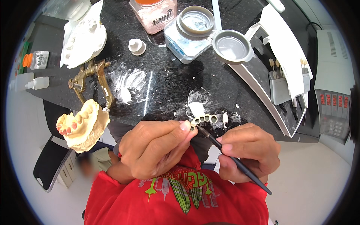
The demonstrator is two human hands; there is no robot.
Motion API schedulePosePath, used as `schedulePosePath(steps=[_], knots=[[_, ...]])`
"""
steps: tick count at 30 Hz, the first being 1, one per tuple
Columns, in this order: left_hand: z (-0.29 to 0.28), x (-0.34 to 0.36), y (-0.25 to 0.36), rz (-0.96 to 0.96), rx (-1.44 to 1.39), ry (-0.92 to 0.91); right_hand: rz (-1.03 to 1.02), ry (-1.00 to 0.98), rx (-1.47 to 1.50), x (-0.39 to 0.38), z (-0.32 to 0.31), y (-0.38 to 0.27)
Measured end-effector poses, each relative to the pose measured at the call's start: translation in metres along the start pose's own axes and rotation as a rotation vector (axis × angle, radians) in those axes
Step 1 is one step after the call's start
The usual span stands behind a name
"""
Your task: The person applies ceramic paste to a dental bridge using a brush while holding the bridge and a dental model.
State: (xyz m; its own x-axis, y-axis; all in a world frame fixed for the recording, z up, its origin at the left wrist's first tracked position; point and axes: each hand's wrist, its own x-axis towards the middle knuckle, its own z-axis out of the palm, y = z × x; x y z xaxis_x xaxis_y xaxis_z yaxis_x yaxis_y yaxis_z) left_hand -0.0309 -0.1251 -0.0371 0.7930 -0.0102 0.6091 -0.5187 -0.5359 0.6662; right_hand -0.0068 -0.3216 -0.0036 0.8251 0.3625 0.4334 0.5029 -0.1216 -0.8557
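Note:
My left hand (155, 148) is closed, pinching one end of a dental bridge (206, 119), a curved row of crowns with dark hollow undersides turned up. Closed around a slim black-handled brush (245, 170), my right hand (253, 150) holds it aslant. The brush's tip touches or nearly touches the bridge beside my left fingertips; its bristles are too small to make out. Just beyond the bridge lies a patch of white powder (196, 108). A small pale piece (225, 120) rests to its right on the black worktop (165, 86).
A yellow plaster tooth model (84, 131) sits on a brass articulator (99, 80) at left. White plaster (84, 43) lies behind it. An opened powder jar (187, 41), its grey lid (232, 47) and a white cap (137, 47) stand farther back. At right is a white-edged tray (258, 90) with shade tabs.

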Motion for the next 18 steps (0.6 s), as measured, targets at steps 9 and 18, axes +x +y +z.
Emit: schedulePosePath(steps=[9, 18], knots=[[0.0008, 0.0003, 0.0007, -0.012, -0.004, 0.017, 0.008, 0.024, -0.009, 0.0004, 0.0031, 0.0015], [0.0003, 0.0019, 0.0011, -0.008, -0.003, 0.016, 0.009, 0.035, -0.011, 0.0024, 0.0045, 0.0013]])
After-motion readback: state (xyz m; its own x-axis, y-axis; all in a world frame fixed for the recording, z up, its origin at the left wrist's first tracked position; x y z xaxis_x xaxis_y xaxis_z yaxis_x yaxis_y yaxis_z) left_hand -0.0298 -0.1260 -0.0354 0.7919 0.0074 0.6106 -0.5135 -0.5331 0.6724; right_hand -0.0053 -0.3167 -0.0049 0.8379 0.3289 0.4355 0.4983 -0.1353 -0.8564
